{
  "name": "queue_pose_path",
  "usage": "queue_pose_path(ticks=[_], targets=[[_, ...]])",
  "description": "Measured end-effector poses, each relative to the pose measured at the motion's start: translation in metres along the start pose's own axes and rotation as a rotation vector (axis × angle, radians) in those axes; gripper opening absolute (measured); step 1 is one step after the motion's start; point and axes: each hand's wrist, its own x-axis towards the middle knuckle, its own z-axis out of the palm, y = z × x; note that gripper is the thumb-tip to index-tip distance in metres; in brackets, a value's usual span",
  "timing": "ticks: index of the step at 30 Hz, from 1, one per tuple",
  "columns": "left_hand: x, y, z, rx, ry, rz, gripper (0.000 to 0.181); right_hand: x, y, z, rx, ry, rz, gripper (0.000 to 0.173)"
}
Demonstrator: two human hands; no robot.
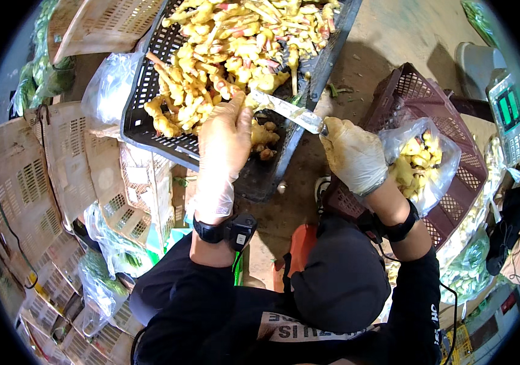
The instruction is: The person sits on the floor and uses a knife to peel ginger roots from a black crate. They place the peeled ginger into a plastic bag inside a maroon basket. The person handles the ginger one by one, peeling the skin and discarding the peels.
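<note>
A black plastic crate (305,114) full of young ginger (223,36), yellow with pink tips, lies tilted before me. My left hand (225,132), in a thin clear glove, reaches over its near side. Between its thumb and fingers is a piece of ginger (249,101), mostly hidden by the hand. In its whitish, soiled glove, my right hand (354,155) grips a knife (294,112) by the handle. The wet-looking blade points left, its tip end at the piece in my left hand. More ginger knobs (264,137) lie under the blade.
On my right, a maroon plastic crate (465,182) bears a clear plastic bag (446,155) with trimmed ginger (415,157) inside. Beyond it are a digital scale display (510,109) and a grey bucket (478,64). Pale crates (64,155) and bagged green vegetables (100,273) crowd the left.
</note>
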Motion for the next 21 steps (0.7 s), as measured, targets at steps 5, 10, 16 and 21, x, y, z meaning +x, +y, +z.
queue_pose_path(ticks=[5, 10, 16, 21], targets=[[-0.006, 0.007, 0.005, -0.219, -0.014, -0.106, 0.027, 0.0, 0.0, 0.006, 0.016, -0.006, -0.003, 0.012], [-0.006, 0.001, 0.01, -0.156, 0.062, 0.059, 0.025, 0.011, 0.007, 0.007, -0.126, -0.02, 0.094, 0.015], [-0.004, 0.017, -0.004, 0.061, 0.19, 0.212, 0.025, 0.017, 0.007, 0.014, -0.197, -0.018, 0.201, 0.014], [-0.018, 0.02, -0.007, 0.041, 0.228, 0.277, 0.029, 0.038, 0.011, -0.008, 0.015, 0.055, 0.256, 0.015]])
